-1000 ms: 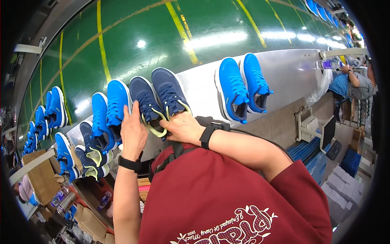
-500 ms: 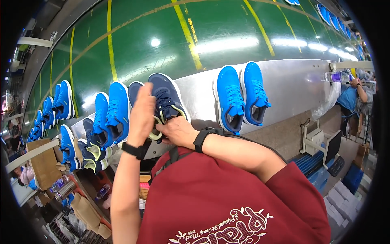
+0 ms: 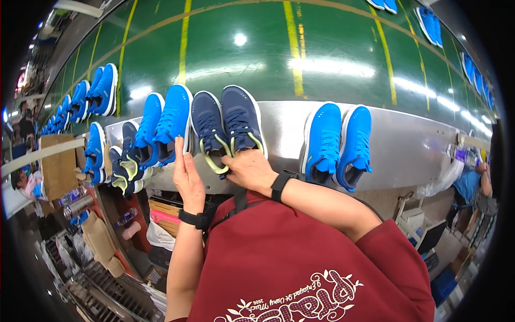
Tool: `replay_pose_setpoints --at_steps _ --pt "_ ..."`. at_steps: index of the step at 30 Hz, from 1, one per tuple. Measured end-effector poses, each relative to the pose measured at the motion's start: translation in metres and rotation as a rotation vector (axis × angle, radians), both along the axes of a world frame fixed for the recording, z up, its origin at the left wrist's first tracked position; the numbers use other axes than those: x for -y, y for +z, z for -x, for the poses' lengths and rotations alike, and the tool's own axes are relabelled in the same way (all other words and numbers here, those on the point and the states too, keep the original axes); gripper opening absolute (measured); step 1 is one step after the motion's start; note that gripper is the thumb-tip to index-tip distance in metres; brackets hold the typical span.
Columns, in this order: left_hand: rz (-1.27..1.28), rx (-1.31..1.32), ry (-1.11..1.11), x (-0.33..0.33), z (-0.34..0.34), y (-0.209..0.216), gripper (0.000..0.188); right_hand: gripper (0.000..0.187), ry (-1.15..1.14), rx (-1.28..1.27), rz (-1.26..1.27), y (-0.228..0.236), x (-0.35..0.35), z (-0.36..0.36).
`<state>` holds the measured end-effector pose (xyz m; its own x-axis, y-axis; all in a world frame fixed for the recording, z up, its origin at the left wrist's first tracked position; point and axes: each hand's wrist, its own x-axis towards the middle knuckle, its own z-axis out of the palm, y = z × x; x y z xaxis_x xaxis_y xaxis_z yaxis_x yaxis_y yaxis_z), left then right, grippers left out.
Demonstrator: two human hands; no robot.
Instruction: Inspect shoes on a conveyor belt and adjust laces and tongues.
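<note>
Two navy sneakers with white soles and pale green linings stand side by side on the metal ledge, toes pointing away from me: a left one (image 3: 207,119) and a right one (image 3: 240,115). My right hand (image 3: 251,170) is at their heels, fingers curled closed at the collar of the right sneaker, fingertips reaching the gap between the two. The hand hides part of both heels. My left hand (image 3: 188,180) is held up with fingers stretched out and nothing in it. Its fingertips are by the heel of a blue sneaker (image 3: 176,115).
More blue sneakers (image 3: 147,129) and a navy pair (image 3: 129,153) stand to the left. A blue pair (image 3: 324,139) sits on the metal ledge (image 3: 402,145) to the right. Beyond runs a green surface (image 3: 236,59) with yellow lines, carrying further blue shoes. A cardboard box (image 3: 58,166) is at far left.
My left hand has come away from the navy sneakers, back toward me, uncovering the left one. My right hand stays at their heels. The whole view has shifted.
</note>
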<state>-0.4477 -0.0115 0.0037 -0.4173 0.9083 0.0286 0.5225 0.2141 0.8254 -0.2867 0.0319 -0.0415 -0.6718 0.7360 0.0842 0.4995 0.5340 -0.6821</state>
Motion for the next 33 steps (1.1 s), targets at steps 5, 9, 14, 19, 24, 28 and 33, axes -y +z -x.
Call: replay_pose_setpoints --at_steps 5,9,14,19,24,28,33 --pt "0.034 -0.033 0.002 0.007 -0.008 -0.009 0.045 0.032 -0.056 -0.075 -0.122 0.002 -0.015 -0.021" --pt "0.094 -0.079 -0.052 0.003 -0.014 -0.031 0.044 0.035 -0.095 -0.101 -0.243 0.018 -0.029 -0.034" --pt "0.165 -0.19 -0.205 0.001 -0.015 -0.066 0.046 0.04 -0.203 -0.034 -0.358 0.059 -0.067 -0.058" --pt "0.256 0.023 -0.101 -0.019 -0.039 -0.05 0.039 0.04 -0.324 0.026 -0.412 0.074 -0.092 -0.09" --pt "-0.06 -0.074 -0.165 -0.072 -0.067 0.037 0.033 0.038 -0.304 0.101 -0.368 0.075 -0.069 -0.086" --pt "-0.22 -0.036 -0.239 -0.077 -0.064 0.022 0.031 0.037 -0.252 0.15 -0.146 0.064 -0.031 -0.058" --pt "0.025 -0.008 -0.151 -0.036 -0.034 -0.004 0.032 0.032 -0.183 0.177 -0.074 0.036 0.006 -0.031"
